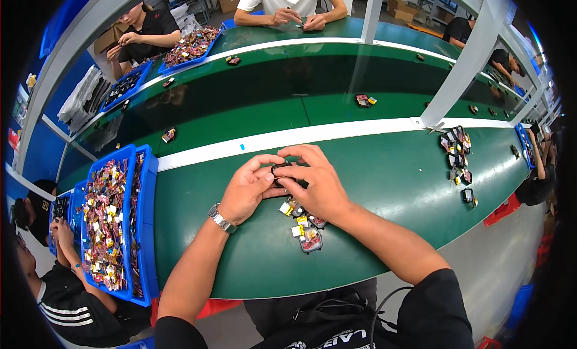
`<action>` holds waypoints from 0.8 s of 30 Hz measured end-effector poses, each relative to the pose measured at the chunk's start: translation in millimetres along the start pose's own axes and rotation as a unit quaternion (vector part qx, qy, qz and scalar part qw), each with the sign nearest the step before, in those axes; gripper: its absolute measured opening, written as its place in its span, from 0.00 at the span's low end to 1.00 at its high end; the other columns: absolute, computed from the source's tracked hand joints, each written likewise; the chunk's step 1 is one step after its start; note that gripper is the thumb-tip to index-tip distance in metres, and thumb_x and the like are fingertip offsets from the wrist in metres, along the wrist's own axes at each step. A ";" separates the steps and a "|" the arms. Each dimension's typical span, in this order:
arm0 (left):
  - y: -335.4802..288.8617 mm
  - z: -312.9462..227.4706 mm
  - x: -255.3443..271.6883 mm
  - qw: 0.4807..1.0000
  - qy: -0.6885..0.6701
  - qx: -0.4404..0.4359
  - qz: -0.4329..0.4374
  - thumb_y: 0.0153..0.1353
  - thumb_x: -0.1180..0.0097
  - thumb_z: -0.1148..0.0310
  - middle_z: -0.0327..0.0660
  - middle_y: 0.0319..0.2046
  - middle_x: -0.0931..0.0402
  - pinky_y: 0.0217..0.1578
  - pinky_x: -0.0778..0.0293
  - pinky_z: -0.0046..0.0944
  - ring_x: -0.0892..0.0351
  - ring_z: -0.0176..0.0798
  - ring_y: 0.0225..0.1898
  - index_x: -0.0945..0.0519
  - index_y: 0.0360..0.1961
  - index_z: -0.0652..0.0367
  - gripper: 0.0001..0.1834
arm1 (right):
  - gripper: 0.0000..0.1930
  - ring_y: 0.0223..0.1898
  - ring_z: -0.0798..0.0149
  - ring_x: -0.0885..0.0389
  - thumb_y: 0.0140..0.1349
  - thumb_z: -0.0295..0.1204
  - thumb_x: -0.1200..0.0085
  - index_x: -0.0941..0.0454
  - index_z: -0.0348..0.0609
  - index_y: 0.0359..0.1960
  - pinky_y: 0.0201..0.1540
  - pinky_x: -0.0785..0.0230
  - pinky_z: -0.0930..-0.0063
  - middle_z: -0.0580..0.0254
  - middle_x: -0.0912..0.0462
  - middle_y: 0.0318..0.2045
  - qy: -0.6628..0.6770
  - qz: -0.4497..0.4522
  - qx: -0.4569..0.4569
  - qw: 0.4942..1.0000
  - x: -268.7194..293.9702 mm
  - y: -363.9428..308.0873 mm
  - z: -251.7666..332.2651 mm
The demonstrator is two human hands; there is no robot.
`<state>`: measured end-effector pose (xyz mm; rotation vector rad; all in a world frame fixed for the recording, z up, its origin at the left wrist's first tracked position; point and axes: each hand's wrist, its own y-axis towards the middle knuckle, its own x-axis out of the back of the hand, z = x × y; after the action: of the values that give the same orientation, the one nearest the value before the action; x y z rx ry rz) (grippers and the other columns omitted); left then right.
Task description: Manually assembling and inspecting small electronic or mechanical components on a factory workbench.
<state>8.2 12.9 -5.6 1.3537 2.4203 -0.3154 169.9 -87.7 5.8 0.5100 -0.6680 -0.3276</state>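
Observation:
My left hand [245, 191] and my right hand [320, 184] meet above the middle of the green table, fingers closed around a small black plastic casing [280, 167]. Most of that casing is hidden by my fingers. Just below my hands lie several small black casings [311, 239] with reddish wiring inside and yellow-and-white pieces attached. My right forearm passes beside this small group. A metal-banded watch sits on my left wrist.
Left of me, blue bins [130, 169] hold heaps of wired parts. At the right lies a row of black casings [458, 154]. A white rail [240, 146] separates my table from a dark green conveyor with scattered casings. A grey post [463, 60] stands right. Other people work around.

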 end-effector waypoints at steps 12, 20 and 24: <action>-0.9 2.2 3.0 0.998 -0.029 -0.035 0.030 0.70 0.52 0.71 0.51 0.59 0.30 0.57 0.24 0.46 0.24 0.43 0.56 0.34 0.57 0.62 0.17 | 0.08 0.54 0.55 0.26 0.51 0.21 0.39 0.16 0.42 0.35 0.51 0.26 0.66 0.59 0.21 0.50 -0.038 -0.029 0.047 0.998 1.2 5.1 9.6; -0.5 0.6 2.8 0.998 -0.058 -0.003 0.026 0.70 0.51 0.70 0.51 0.59 0.30 0.57 0.24 0.46 0.25 0.43 0.57 0.33 0.57 0.61 0.16 | 0.07 0.54 0.55 0.26 0.52 0.22 0.39 0.16 0.42 0.34 0.52 0.27 0.65 0.59 0.21 0.50 -0.016 -0.025 0.019 0.999 -1.5 2.8 5.1; -1.5 5.7 4.9 0.999 -0.037 -0.036 0.006 0.70 0.51 0.71 0.53 0.59 0.30 0.56 0.24 0.46 0.24 0.43 0.57 0.32 0.55 0.61 0.14 | 0.08 0.55 0.54 0.28 0.53 0.22 0.40 0.16 0.41 0.35 0.55 0.30 0.63 0.57 0.22 0.51 0.022 -0.007 0.009 1.000 -2.3 5.1 12.6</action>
<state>5.7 13.9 -12.7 1.3012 2.3396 -0.2682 160.5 -86.7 15.9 0.5383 -0.6257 -0.3221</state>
